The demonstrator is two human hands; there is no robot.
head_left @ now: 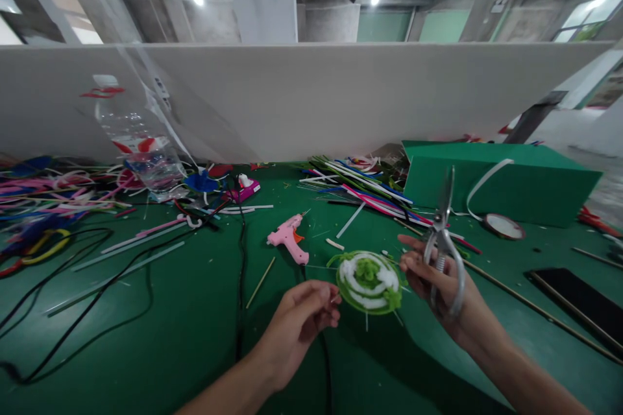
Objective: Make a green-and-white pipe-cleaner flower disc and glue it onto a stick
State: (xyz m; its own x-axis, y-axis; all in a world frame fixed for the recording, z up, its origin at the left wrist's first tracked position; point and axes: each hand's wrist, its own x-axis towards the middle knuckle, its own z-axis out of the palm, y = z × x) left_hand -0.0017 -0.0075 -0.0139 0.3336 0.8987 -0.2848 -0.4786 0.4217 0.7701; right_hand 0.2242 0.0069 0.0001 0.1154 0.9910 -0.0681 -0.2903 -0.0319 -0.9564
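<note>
A round disc (368, 281) of coiled green and white pipe cleaner hangs just above the green table between my hands. My left hand (300, 323) pinches its left edge with closed fingers. My right hand (440, 285) touches the disc's right edge with its fingertips and also grips silver scissors (443, 240), whose blades point upward, closed. A pink glue gun (289, 237) lies on the table just behind the disc.
Black cables (97, 279) run across the left of the green table (160, 331). Heaps of coloured pipe cleaners lie at far left (43, 191) and centre back (360, 185). A plastic bottle (136, 142), a green box (506, 181), a tape roll (504, 225) and a black phone (579, 301) are around.
</note>
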